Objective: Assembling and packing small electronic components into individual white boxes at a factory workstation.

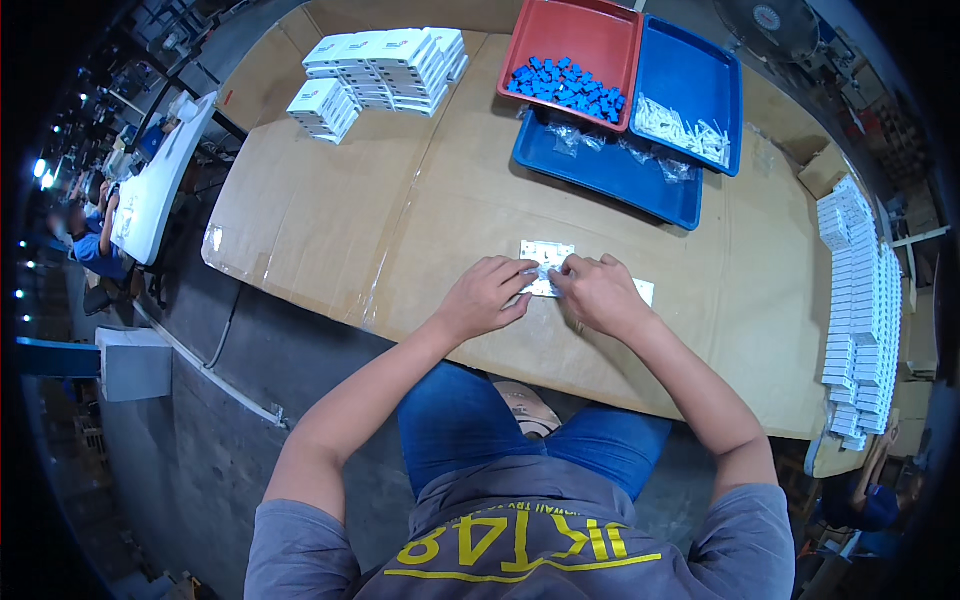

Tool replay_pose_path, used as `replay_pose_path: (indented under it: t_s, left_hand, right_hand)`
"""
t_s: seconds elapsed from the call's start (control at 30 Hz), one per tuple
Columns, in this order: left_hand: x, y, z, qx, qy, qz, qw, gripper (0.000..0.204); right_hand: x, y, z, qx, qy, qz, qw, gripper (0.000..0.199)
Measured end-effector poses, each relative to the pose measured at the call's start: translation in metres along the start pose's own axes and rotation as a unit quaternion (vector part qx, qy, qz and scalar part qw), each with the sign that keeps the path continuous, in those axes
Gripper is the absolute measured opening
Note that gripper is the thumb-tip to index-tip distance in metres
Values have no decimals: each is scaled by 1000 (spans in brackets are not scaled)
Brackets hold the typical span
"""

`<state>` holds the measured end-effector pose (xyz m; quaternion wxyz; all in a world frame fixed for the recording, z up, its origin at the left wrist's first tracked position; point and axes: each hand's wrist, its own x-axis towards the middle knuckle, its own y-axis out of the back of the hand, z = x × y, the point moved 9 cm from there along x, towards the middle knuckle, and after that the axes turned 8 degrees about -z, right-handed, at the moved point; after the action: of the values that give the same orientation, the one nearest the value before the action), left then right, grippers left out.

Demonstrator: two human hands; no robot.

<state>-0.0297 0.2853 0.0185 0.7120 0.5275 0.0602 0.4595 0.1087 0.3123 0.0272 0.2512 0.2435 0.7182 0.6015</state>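
A white rectangular plastic plate (pixel 548 250) with small moulded details lies flat on the cardboard-covered table, between my two hands. My left hand (pixel 490 295) grips its left side, fingers on top and thumb at the near edge. Over the plate's right half, my right hand (pixel 603 292) has its fingertips closed and pressed down. Whatever small part they may hold is hidden by the fingers. Just right of my right hand a second flat white piece (pixel 646 292) shows, partly covered by the hand.
Beyond the plate stand a red tray (pixel 520 40) of small blue parts, a blue tray (pixel 690 50) of white stick-like parts and a lower blue tray (pixel 600 180) with clear plastic bags. White boxes (pixel 385 65) are stacked far left; white pieces (pixel 860 300) pile up at right.
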Motion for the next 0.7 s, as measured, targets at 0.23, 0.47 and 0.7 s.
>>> replay_pose_path:
  t_s: [0.23,0.47,0.7]
  left_hand:
    - [0,-10,-1,8,5,-23,1000,40]
    - [6,6,-14,-40,79,-12,996,68]
    - [10,-3,-27,-42,113,-71,990,86]
  right_hand:
    - [-1,4,5,31,54,-7,998,16]
    - [51,69,100,187,-76,137,970,19]
    - [125,123,219,20,-218,341,914,26]
